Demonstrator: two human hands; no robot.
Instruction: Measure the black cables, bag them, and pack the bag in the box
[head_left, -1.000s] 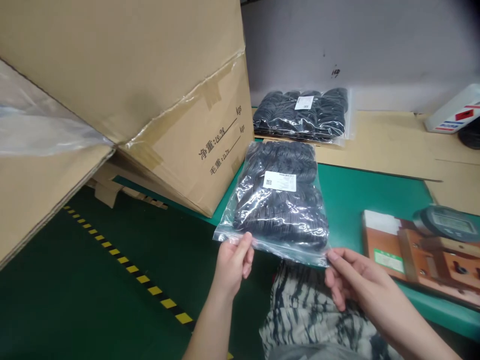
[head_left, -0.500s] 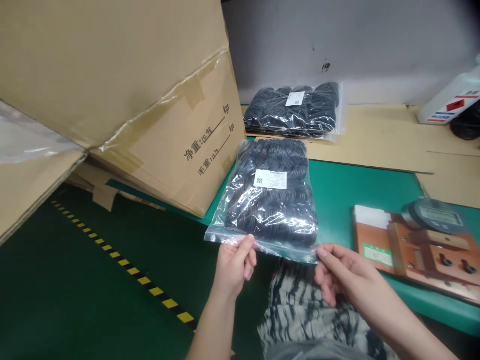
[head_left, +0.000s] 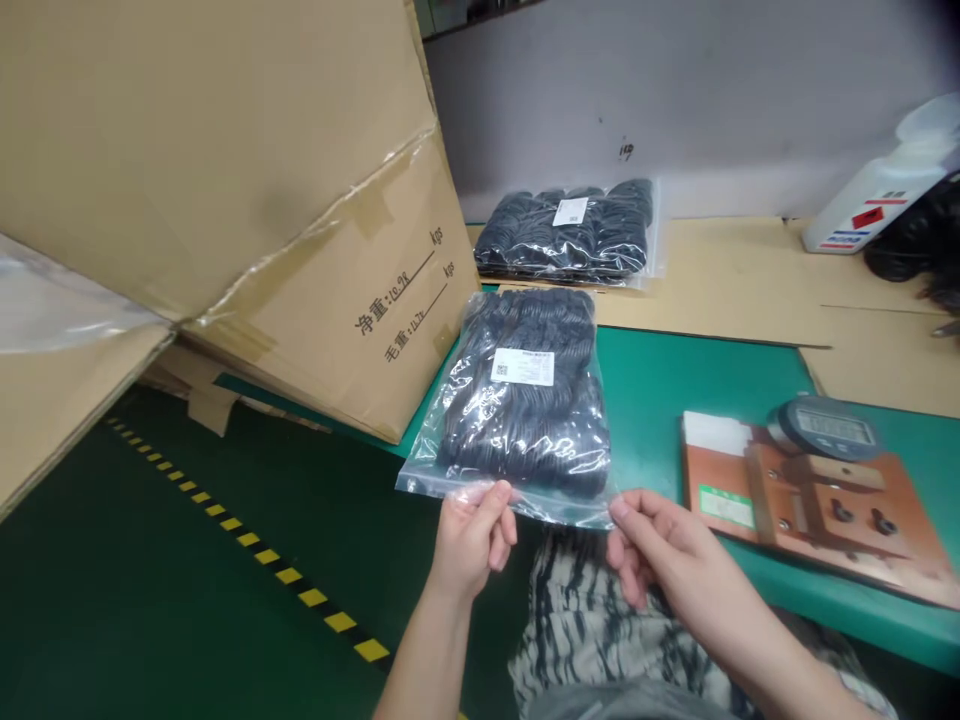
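Note:
A clear zip bag (head_left: pixel 525 410) full of black rubber rings, with a white label on it, lies on the green table (head_left: pixel 675 380) with its near edge over the table's front. My left hand (head_left: pixel 472 535) pinches that near edge toward its left side. My right hand (head_left: pixel 660 550) pinches the bag's near right corner. A second bag of black rings (head_left: pixel 566 235) lies farther back on a cardboard sheet (head_left: pixel 742 275).
A large cardboard box (head_left: pixel 247 190) stands at the left, tilted over the table edge. A brown fixture with a digital gauge (head_left: pixel 817 480) sits at the right. A white bottle (head_left: pixel 870 200) lies at the back right. The dark green floor has yellow-black tape (head_left: pixel 255 545).
The view has shifted, so everything sits a little further left. Both hands keep their pinch on the bag's near edge; the right hand has come slightly closer to the left.

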